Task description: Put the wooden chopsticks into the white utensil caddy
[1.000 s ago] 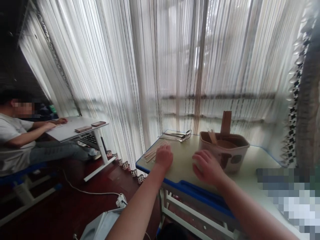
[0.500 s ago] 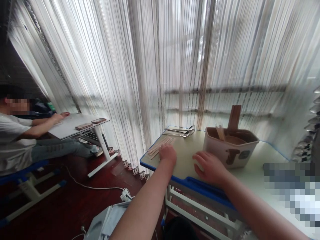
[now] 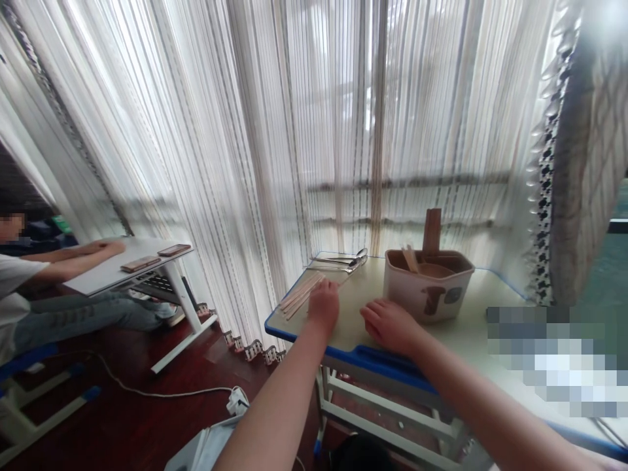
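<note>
My left hand (image 3: 324, 305) is closed above the left part of the table, with a thin light stick, seemingly a chopstick (image 3: 344, 280), jutting from its fingers. Beside it, several wooden chopsticks (image 3: 297, 299) lie in a loose row. My right hand (image 3: 390, 324) rests near the front edge with curled fingers; whatever may be inside them is hidden. Just behind that hand stands a beige and brown bin (image 3: 449, 303), holding lighter sticks (image 3: 409, 259) and an upright brown bundle (image 3: 432, 232). Metal spoons (image 3: 357, 260) lie at the back of the table.
The table (image 3: 360, 302) has a blue edge, and a pleated curtain (image 3: 338, 131) hangs behind it. At left, a person (image 3: 24, 275) sits by a white table (image 3: 105, 267) bearing two flat brown objects. A cable (image 3: 161, 395) crosses the floor.
The view has turned slightly right. My left hand has closed, and a thin stick now shows from it. The fingers of my right hand, apart before, have curled in.
</note>
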Demonstrator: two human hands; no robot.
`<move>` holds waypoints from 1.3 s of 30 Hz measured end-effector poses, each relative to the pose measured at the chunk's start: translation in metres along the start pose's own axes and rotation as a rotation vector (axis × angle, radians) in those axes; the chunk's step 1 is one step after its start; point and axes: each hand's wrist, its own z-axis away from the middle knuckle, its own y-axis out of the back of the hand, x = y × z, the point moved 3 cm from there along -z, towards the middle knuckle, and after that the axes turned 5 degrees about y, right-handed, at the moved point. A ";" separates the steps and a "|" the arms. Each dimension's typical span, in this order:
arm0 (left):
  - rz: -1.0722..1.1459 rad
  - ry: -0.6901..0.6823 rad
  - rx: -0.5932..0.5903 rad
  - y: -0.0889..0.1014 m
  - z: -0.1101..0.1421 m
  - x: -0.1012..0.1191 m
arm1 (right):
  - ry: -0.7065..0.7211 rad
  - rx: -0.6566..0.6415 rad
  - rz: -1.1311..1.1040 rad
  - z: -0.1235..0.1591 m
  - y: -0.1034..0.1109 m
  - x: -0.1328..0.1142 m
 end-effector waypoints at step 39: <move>0.493 0.007 -0.005 0.010 0.013 0.023 | -0.363 -0.185 -0.377 0.000 -0.019 0.009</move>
